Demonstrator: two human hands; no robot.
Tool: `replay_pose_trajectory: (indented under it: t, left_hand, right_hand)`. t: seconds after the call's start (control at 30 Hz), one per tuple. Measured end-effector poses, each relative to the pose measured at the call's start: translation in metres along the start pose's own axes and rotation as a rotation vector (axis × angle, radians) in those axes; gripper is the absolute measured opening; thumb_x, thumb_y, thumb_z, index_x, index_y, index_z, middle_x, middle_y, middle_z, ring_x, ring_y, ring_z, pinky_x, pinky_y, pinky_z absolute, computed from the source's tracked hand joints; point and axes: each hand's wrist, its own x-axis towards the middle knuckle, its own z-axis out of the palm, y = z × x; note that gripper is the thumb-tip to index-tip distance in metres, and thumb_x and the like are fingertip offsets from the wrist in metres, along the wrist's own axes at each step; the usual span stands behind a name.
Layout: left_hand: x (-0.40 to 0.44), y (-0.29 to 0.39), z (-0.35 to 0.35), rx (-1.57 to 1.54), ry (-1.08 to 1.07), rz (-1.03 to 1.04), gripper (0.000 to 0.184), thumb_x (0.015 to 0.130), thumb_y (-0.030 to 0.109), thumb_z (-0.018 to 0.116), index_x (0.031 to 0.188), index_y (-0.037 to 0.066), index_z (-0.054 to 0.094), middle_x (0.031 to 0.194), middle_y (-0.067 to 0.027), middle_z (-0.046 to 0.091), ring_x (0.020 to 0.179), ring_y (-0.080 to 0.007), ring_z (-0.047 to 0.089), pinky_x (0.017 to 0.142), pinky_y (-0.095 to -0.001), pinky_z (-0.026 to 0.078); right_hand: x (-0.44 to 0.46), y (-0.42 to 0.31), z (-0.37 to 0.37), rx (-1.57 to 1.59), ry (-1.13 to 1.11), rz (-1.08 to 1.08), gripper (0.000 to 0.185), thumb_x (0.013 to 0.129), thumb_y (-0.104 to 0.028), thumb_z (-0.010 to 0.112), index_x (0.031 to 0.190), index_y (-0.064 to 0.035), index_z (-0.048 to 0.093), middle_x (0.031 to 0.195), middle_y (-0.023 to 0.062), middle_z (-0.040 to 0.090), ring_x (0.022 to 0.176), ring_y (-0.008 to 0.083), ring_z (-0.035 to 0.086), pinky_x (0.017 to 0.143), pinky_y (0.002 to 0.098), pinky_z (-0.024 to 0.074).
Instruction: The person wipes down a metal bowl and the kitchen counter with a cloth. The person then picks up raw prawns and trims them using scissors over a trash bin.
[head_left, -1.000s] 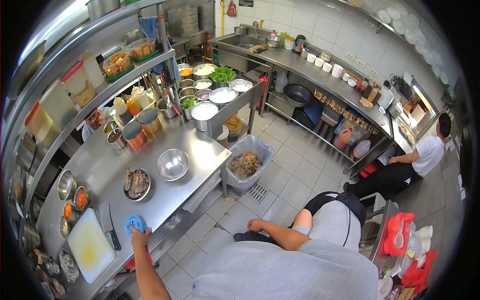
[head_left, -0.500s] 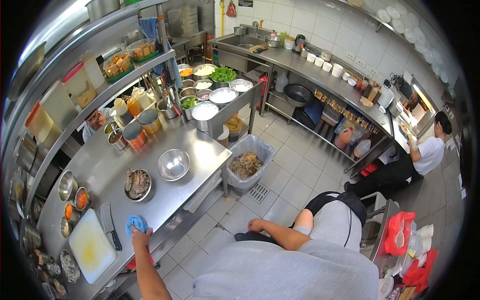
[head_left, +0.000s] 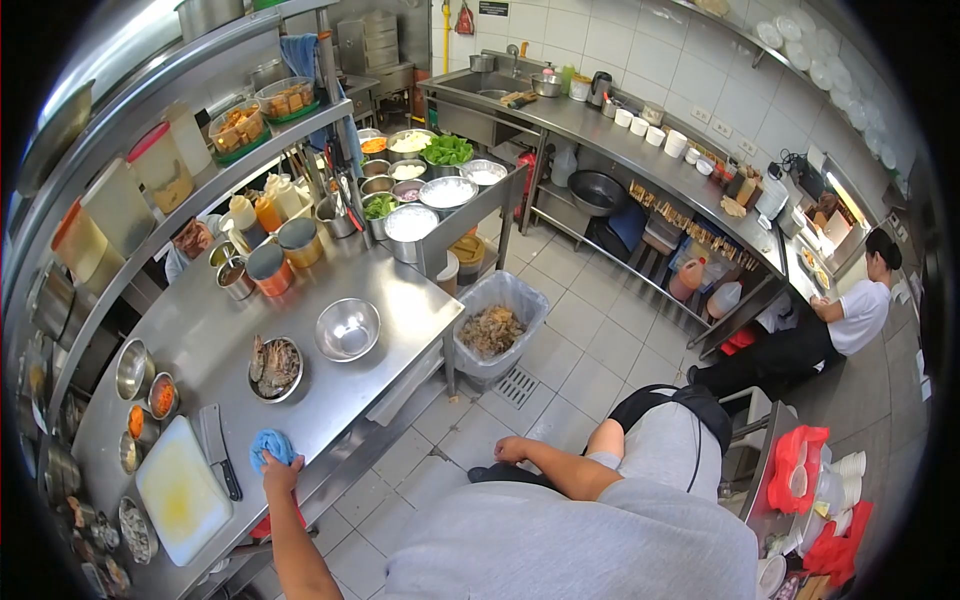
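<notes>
My left hand (head_left: pixel 280 474) is closed around a bunched blue cloth (head_left: pixel 271 447) at the front edge of the steel table (head_left: pixel 400 290). To its left lie a cleaver (head_left: pixel 218 450) with a black handle and a white cutting board (head_left: pixel 184 490) stained yellow. A steel bowl of whole prawns (head_left: pixel 275 368) stands farther back, with a bare steel bowl (head_left: pixel 348 330) to its right. My right hand (head_left: pixel 511 450) hangs low in front of me, away from the table. Its fingers are curled in and nothing shows in them.
A lined bin (head_left: pixel 545 290) with food scraps stands on the floor beyond the table's end. Small bowls (head_left: pixel 163 396) line the table's left side. Pans of ingredients (head_left: pixel 447 191) sit at the far end. A co-worker (head_left: pixel 862 300) in white is at the right counter.
Both my hands stay where they were, the left still on the blue cloth. At the right counter the co-worker's head and arm have shifted slightly.
</notes>
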Motion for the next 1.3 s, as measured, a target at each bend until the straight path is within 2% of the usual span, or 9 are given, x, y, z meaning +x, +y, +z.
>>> replay_pose_trajectory:
  t: [0.27,0.4,0.47,1.3]
  left_hand:
    - [-0.004,0.002,-0.003,-0.014,-0.007,-0.004,0.116,0.076,0.057,0.077,0.158,0.007,0.012,0.146,-0.0343,0.039,0.123,-0.0477,0.055,0.102,-0.0494,0.047]
    - [-0.002,0.002,-0.002,-0.013,-0.01,-0.007,0.117,0.076,0.057,0.077,0.158,0.007,0.01,0.147,-0.0345,0.038,0.123,-0.0473,0.055,0.102,-0.0492,0.047]
    - [-0.002,0.003,-0.003,-0.006,-0.013,-0.012,0.117,0.076,0.057,0.077,0.158,0.007,0.01,0.147,-0.0346,0.038,0.122,-0.0473,0.056,0.101,-0.0491,0.048]
    - [0.005,-0.003,0.005,0.002,0.006,0.003,0.118,0.075,0.056,0.078,0.158,0.006,0.01,0.146,-0.0355,0.038,0.123,-0.0471,0.055,0.102,-0.0483,0.047]
  right_hand:
    - [-0.004,-0.001,0.002,0.006,0.041,-0.047,0.041,0.083,-0.037,0.069,0.114,-0.0106,0.069,0.09,0.0113,0.071,0.067,0.0228,0.067,0.056,0.037,0.0549]
    - [-0.005,-0.002,0.003,0.042,0.019,-0.005,0.041,0.083,-0.037,0.069,0.114,-0.0104,0.069,0.09,0.0112,0.071,0.068,0.0228,0.067,0.057,0.037,0.0549]
    - [-0.003,0.001,0.006,0.041,0.081,-0.046,0.04,0.083,-0.037,0.069,0.113,-0.0101,0.069,0.088,0.0109,0.071,0.068,0.0225,0.067,0.056,0.0368,0.0544]
    - [0.0,0.001,0.005,0.031,0.025,-0.038,0.039,0.082,-0.037,0.069,0.111,-0.0107,0.069,0.084,0.0093,0.07,0.065,0.0205,0.066,0.052,0.0357,0.0528]
